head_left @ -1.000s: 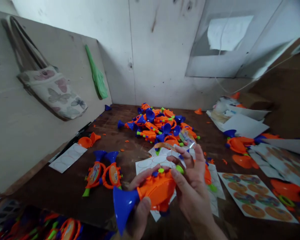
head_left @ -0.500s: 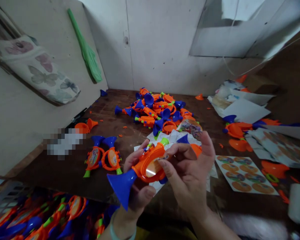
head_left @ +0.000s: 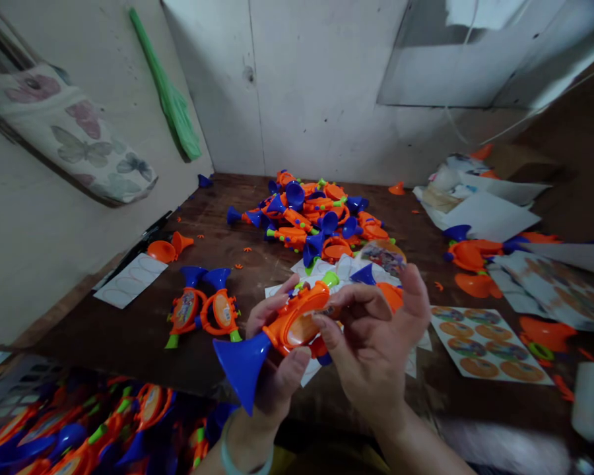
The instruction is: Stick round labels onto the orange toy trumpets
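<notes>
My left hand [head_left: 281, 388] is closed around a toy trumpet [head_left: 301, 302] with an orange body, blue bell and green mouthpiece. The bell points down to the left, toward me. An oval sticker [head_left: 301, 330] lies over the trumpet's oval face. Thumb and forefinger of my right hand [head_left: 376, 343] pinch the sticker's right edge, while the other fingers are bent or raised. Two toy trumpets with stickers, one here [head_left: 185, 310] and one beside it [head_left: 222, 309], rest left of my hands. A sheet of oval stickers [head_left: 490, 344] lies to the right.
Behind my hands is a pile of toy trumpets [head_left: 311, 214] on the dark table [head_left: 212, 204]. Used white backing sheets [head_left: 138, 280] lie at the left and under my hands. Below left, a crate [head_left: 10, 379] holds many trumpets. A white roll [head_left: 593, 399] stands right.
My left thumb has moved up onto the trumpet's lower rim by the sticker. My right hand keeps its pinch and has shifted slightly right. The view has moved a little.
</notes>
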The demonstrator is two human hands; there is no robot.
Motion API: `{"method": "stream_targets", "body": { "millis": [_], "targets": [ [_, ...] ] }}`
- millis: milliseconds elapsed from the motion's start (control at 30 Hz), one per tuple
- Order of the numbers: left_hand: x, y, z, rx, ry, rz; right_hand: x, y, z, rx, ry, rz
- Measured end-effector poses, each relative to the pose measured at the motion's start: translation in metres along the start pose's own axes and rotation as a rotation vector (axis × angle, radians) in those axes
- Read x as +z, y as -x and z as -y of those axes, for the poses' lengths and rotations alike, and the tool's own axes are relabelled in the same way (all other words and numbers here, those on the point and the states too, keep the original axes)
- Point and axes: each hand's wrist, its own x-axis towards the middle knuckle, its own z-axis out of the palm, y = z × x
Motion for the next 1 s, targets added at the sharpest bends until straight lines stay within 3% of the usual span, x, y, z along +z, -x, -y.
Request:
{"method": "stream_targets", "body": {
  "millis": [333, 533, 833, 1000],
  "targets": [
    [0.003, 0.007, -0.001, -0.076, -0.047, -0.097, 0.001, 0.002, -0.003, -0.088, 0.045, 0.019],
    [0.003, 0.012, 0.0, 0.008, -0.034, -0.037, -0.002, 0.0, -0.006, -0.291, 0.288, -0.037],
    [0.004, 0.012, -0.005, 0.069, -0.099, -0.025, -0.001, -0.005, -0.002, -0.285, 0.231, 0.009],
    [0.0, 0.016, -0.003, 0.055, -0.158, -0.029, 0.004, -0.006, -0.004, -0.321, 0.276, -0.03]
  ]
}}
